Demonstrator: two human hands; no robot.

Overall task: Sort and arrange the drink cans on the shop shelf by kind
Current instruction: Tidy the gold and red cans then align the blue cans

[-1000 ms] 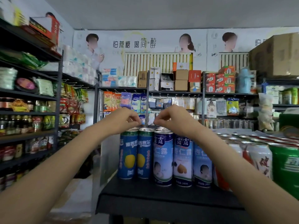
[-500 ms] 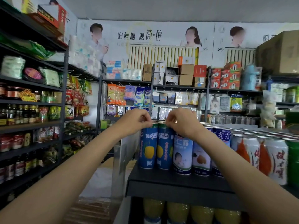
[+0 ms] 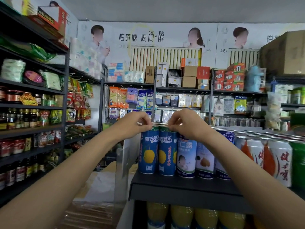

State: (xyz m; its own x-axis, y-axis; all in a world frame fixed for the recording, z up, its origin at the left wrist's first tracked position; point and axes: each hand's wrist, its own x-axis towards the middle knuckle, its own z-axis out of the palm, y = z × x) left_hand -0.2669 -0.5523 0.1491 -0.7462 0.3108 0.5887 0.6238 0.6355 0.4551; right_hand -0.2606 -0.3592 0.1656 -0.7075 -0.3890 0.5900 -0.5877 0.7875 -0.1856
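Observation:
Two blue cans with a yellow fruit stand side by side at the left end of the black shelf (image 3: 181, 187). My left hand (image 3: 132, 124) pinches the top rim of the left blue can (image 3: 148, 151). My right hand (image 3: 183, 123) pinches the top rim of the right blue can (image 3: 166, 152). To their right stand white-and-blue almond drink cans (image 3: 187, 156), then white cans with red marks (image 3: 277, 159) and a green can (image 3: 298, 162). More can tops run back behind them.
Yellow drink bottles (image 3: 181, 215) stand on the shelf below. A tall rack (image 3: 33, 104) of jars, bottles and snack packs lines the left side. Further racks with boxes and hanging packets cross the back wall. A clear panel (image 3: 122, 171) stands at the shelf's left end.
The view has shifted so the cans sit further right and the lower shelf shows. Both hands stay at the tops of the two blue fruit cans.

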